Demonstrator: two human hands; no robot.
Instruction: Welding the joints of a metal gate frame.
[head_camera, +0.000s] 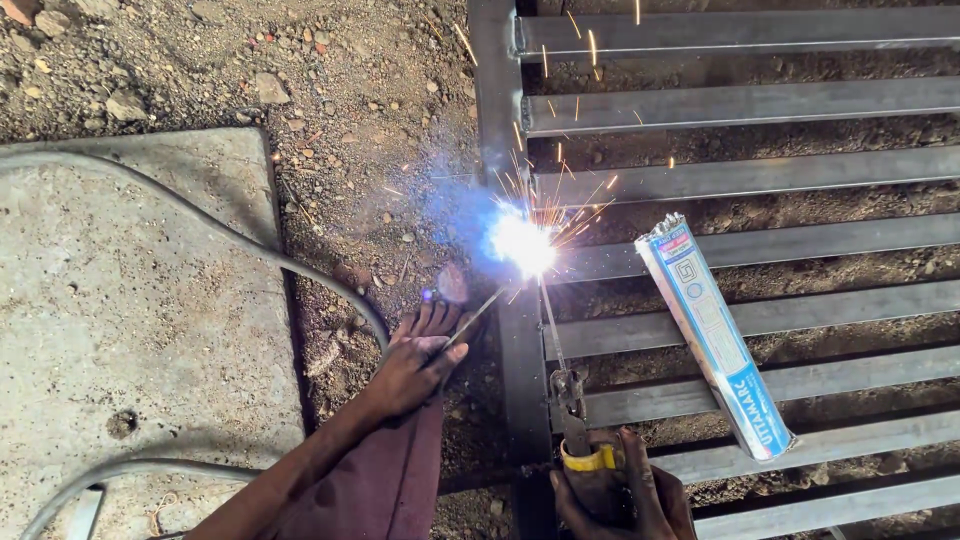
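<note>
Fingers (640, 480) of right hand (620, 500) clamp electrode holder (578, 430), arc (522, 245) blazing

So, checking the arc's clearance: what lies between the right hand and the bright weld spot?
In the head view, only the thin welding rod in its holder spans from the right hand to the weld spot.

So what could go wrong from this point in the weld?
Sparks spray from the arc near the bare left hand and a bare foot; burns seem likely. The rod packet lies on the steel bars within spark range and might scorch. The cable crosses the concrete slab, a possible snag.
</note>
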